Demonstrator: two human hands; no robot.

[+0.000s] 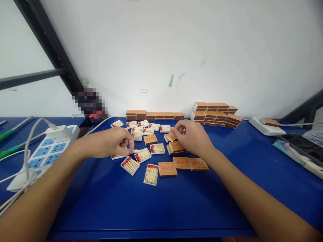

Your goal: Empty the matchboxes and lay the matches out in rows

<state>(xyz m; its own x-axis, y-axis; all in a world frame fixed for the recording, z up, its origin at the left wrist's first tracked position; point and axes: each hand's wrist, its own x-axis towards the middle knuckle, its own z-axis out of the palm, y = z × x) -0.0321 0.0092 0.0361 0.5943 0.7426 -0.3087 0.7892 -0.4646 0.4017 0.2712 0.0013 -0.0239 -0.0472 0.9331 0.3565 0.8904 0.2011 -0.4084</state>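
The left hand [114, 142] is close to a white paper tray full of red-tipped wooden matches [143, 155], just right of its fingertips on the smooth, shiny blue table [126, 208]. The tray's long side slants up to the right. The left fingers bend close together; I can't tell if they pinch anything. The right hand [193, 135] curls its fingers over flat orange card boxes [176, 146]; its grip is unclear.
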